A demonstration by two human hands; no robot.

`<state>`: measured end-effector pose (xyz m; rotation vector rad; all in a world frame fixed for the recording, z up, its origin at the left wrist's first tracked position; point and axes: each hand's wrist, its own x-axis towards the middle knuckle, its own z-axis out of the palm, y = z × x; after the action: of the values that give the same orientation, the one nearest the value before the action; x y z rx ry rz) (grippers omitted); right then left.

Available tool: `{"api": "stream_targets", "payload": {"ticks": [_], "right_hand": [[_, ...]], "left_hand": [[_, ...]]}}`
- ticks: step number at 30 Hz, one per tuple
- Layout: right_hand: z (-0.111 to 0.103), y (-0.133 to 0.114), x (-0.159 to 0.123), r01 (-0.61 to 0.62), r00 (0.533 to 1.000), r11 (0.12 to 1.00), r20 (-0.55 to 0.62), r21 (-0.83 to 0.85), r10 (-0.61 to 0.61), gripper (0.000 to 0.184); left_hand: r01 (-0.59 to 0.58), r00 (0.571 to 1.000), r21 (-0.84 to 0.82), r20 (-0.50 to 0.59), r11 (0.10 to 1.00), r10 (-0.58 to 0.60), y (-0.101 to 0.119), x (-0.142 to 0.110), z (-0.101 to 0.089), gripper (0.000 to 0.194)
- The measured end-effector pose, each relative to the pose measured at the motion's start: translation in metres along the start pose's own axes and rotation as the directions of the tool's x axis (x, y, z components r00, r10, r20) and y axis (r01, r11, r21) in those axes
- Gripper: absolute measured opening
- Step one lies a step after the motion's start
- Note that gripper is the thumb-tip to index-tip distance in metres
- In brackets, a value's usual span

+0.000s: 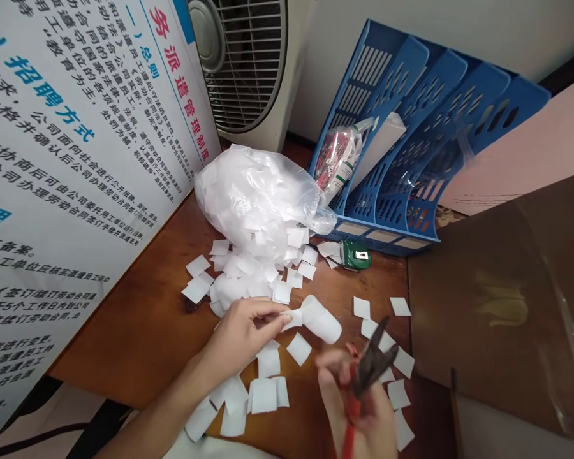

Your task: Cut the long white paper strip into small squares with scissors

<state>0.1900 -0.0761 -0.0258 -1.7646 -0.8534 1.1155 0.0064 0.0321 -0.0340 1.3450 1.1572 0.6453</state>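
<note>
My left hand pinches the end of a white strip between thumb and fingers. The strip runs right to a small white roll lying on the brown table. Lower right, my right hand, partly blurred, is wrapped round red-handled pliers, whose dark jaws point up and are apart. The jaws are clear of the strip. Small white squares lie scattered around both hands, and a heap of them sits behind my left hand.
A clear plastic bag of white pieces stands at the back. Right of it are a green tape measure and a blue file rack. A fan, a printed board and a brown cardboard box surround the table.
</note>
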Motion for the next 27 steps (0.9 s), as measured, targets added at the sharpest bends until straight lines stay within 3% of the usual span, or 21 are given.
{"api": "stream_targets", "payload": {"ticks": [3, 6, 11, 14, 16, 21, 24, 27], "right_hand": [[0.023, -0.017, 0.024, 0.064, 0.996, 0.993, 0.065, -0.097, -0.057, 0.033], [0.033, -0.024, 0.035, 0.052, 0.996, 0.996, 0.080, -0.074, -0.046, 0.033], [0.026, -0.023, 0.029, 0.080, 0.997, 0.984, -0.004, 0.158, -0.080, 0.035], [0.015, -0.016, 0.018, 0.016, 1.000, 0.982, -0.027, 0.187, -0.011, 0.041], [0.011, -0.012, 0.013, -0.041, 0.999, 0.987, -0.002, 0.155, 0.042, 0.043], [0.022, -0.017, 0.017, -0.057, 0.997, 0.994, -0.037, 0.092, 0.061, 0.039], [0.033, -0.024, 0.028, -0.013, 1.000, 0.994, -0.007, 0.107, 0.014, 0.038], [0.037, -0.024, 0.037, -0.001, 1.000, 0.987, 0.031, 0.159, -0.004, 0.038]], "left_hand": [[-0.086, 0.996, 0.082, 0.002, 0.993, 0.087, 0.002, -0.003, 0.003, 0.023], [-0.079, 0.997, 0.102, -0.020, 0.992, 0.081, 0.003, -0.004, 0.003, 0.023], [0.062, 0.995, -0.037, -0.081, 0.997, -0.064, 0.000, -0.002, 0.000, 0.024], [0.176, 0.983, -0.153, -0.033, 0.972, -0.183, -0.002, -0.001, 0.000, 0.028], [0.188, 0.981, -0.151, -0.016, 0.970, -0.193, -0.001, -0.001, -0.001, 0.027], [-0.021, 1.000, 0.043, -0.015, 0.999, 0.022, -0.001, -0.003, 0.001, 0.019], [-0.175, 0.985, 0.131, 0.029, 0.976, 0.173, -0.002, -0.004, 0.003, 0.020], [-0.238, 0.971, 0.133, 0.039, 0.962, 0.235, -0.001, -0.005, 0.005, 0.021]]}}
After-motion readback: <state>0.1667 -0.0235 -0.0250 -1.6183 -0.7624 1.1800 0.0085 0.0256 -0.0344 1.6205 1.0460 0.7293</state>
